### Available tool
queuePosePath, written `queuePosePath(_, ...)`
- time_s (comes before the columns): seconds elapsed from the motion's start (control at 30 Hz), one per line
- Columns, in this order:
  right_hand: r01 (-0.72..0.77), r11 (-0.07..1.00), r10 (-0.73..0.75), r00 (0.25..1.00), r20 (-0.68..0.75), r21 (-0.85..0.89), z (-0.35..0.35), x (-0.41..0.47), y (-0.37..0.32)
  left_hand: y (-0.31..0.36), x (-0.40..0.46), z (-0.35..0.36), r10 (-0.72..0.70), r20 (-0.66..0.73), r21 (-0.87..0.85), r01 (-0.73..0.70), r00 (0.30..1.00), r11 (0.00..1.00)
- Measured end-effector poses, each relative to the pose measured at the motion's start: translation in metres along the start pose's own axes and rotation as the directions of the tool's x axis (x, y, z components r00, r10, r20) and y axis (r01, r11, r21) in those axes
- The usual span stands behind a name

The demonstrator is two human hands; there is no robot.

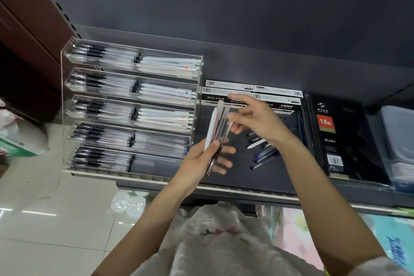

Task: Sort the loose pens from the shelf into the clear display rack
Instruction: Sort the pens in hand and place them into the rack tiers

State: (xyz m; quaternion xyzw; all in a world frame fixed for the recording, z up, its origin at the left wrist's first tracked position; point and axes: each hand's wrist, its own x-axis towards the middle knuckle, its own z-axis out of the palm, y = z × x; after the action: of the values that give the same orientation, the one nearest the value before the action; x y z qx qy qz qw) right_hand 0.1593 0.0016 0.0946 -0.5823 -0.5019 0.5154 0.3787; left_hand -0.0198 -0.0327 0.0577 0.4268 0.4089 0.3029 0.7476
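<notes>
Head view. Dark grey metal shelf (280,177), cream price rail along its front edge. At its left end: clear acrylic five-tier display rack (132,105), each tier stocked with black-gripped clear pens on the left, white pens on the right in the upper tiers. Left hand (208,159): fingers and thumb curled round a bundle of white and clear pens (218,127), held upright just right of the rack. Right hand (253,116): thumb and fingers pinching the bundle's upper part. Loose pens, white, clear and blue-tipped (262,152), lying on the shelf beneath the right wrist. Behind: black-and-white pen boxes (228,89). Right: black shrink-wrapped diary marked 18K (331,136).
</notes>
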Motion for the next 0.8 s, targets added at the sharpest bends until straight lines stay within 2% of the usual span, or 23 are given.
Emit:
queuePosePath(0.07,0.065,0.997,-0.057,0.98,-0.192,0.036,-0.017,-0.003,-0.008,0.002,0.003,-0.001,-0.004,-0.034,-0.077,0.001,0.999,0.997)
queuePosePath(0.1,0.128,0.991,-0.108,0.942,-0.316,0.041,-0.028,-0.007,-0.013,0.003,0.004,-0.001,-0.01,-0.043,-0.158,0.003,0.999,0.987)
queuePosePath(0.17,0.273,0.962,-0.211,0.812,-0.544,0.034,-0.039,-0.02,-0.02,0.008,0.009,0.001,-0.035,-0.026,-0.358,0.023,0.999,0.933)
queuePosePath(0.23,0.4,0.916,-0.267,0.682,-0.681,0.041,-0.027,-0.036,-0.019,0.014,0.015,0.008,-0.037,0.001,-0.49,0.033,0.999,0.871)
queuePosePath(0.3,0.438,0.898,-0.267,0.622,-0.736,0.044,0.005,-0.044,-0.005,0.018,0.023,0.02,-0.026,0.004,-0.536,0.024,1.0,0.844)
queuePosePath(0.47,0.342,0.939,-0.196,0.614,-0.765,0.034,0.054,-0.051,0.035,0.019,0.044,0.049,-0.022,-0.021,-0.528,0.007,1.0,0.849)
queuePosePath(0.67,0.203,0.978,-0.165,0.637,-0.753,-0.043,0.057,-0.057,0.043,0.007,0.052,0.069,-0.047,-0.04,-0.41,0.027,0.998,0.912)
queuePosePath(0.8,0.14,0.99,-0.106,0.653,-0.75,-0.018,0.052,-0.058,0.049,0.0,0.053,0.08,-0.086,-0.037,-0.38,0.066,0.996,0.923)
